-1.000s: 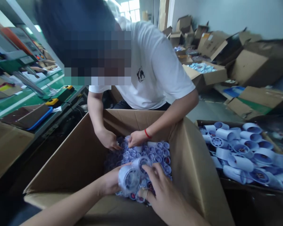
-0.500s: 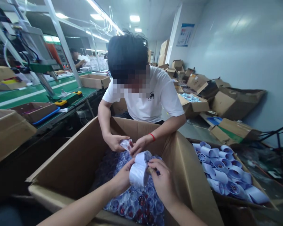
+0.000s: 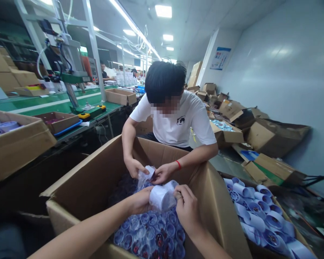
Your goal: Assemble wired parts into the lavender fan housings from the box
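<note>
No readable text anywhere. Wall poster [image 3: 220, 58], up behind the co-worker's white T-shirt [image 3: 178, 122], carries print lines too small to make out. The shirt's chest has a dark logo graphic [image 3: 181, 120], no letters legible. Machine control panel [image 3: 93, 70], left of the shirt, shows blurred markings only.

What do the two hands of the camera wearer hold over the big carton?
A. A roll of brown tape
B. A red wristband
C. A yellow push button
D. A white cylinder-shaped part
D: the left hand and the right hand grip a white cylinder-shaped part between them, above the packed parts in the big carton.
</note>
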A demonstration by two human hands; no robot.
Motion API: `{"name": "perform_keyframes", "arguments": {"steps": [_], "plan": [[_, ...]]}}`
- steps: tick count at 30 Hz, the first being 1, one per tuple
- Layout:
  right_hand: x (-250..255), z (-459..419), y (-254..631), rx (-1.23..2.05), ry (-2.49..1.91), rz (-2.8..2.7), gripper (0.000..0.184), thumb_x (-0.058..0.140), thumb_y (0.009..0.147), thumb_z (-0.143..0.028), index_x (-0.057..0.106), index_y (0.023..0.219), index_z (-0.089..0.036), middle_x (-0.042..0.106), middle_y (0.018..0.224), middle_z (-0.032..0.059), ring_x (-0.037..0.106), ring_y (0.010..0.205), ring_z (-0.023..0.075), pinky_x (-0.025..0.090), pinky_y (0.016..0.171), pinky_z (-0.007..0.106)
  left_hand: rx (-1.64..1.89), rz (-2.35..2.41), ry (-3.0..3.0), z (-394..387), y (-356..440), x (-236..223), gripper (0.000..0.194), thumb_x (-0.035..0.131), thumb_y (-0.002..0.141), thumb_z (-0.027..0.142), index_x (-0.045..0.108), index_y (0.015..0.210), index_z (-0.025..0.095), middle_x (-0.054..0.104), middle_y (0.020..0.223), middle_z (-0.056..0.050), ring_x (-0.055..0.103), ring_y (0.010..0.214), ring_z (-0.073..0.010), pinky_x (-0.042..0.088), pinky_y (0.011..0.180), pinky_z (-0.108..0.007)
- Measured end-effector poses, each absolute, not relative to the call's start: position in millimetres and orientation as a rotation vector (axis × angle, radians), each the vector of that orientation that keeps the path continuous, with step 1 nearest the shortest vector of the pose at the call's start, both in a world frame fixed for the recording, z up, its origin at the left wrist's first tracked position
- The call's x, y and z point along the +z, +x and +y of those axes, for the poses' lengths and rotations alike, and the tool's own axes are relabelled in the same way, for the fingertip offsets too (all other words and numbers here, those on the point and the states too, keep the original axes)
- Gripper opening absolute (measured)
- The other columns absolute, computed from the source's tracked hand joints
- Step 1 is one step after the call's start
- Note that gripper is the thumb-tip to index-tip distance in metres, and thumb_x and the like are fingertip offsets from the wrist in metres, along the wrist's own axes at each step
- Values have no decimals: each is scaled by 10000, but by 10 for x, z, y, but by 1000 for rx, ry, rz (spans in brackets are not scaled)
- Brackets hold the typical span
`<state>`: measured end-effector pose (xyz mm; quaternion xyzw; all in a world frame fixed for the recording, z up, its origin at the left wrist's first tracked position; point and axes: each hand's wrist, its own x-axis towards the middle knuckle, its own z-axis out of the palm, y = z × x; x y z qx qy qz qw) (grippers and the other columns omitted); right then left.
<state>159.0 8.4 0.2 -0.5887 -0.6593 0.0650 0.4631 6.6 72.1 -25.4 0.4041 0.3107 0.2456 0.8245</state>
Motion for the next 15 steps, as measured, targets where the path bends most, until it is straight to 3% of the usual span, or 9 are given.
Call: {"name": "perform_keyframes", "arguments": {"steps": [4, 8, 12, 15], "plan": [[-114, 130, 1614, 198, -1387, -1592, 179, 389, 827, -174, 527, 718, -210, 603, 673, 31, 576, 637, 178, 429, 607, 259, 533, 633, 659, 740, 86, -254, 273, 763, 656, 284, 677, 852, 115, 682, 745, -11, 610, 666, -105, 456, 754, -216], [-178, 159, 1629, 251, -1390, -1594, 164, 383, 827, -185, 505, 722, -213, 590, 653, 19, 542, 602, 169, 410, 580, 250, 469, 643, 617, 794, 66, -286, 258, 661, 751, 337, 660, 846, 98, 685, 702, -33, 643, 680, -150, 482, 774, -251], [-197, 161, 1617, 366, -1405, -1671, 157, 383, 794, -156, 490, 696, -216, 568, 631, 7, 519, 592, 162, 374, 561, 242, 327, 771, 616, 866, -31, -300, 413, 586, 787, 513, 637, 884, 115, 685, 704, -43, 648, 645, -194, 531, 701, -326], [-244, 168, 1606, 440, -1434, -1717, 156, 366, 776, -135, 483, 708, -214, 557, 657, 18, 516, 634, 170, 357, 597, 253, 164, 951, 766, 892, -92, -278, 594, 348, 842, 669, 613, 956, 149, 686, 758, -63, 658, 663, -218, 547, 677, -384]]}}
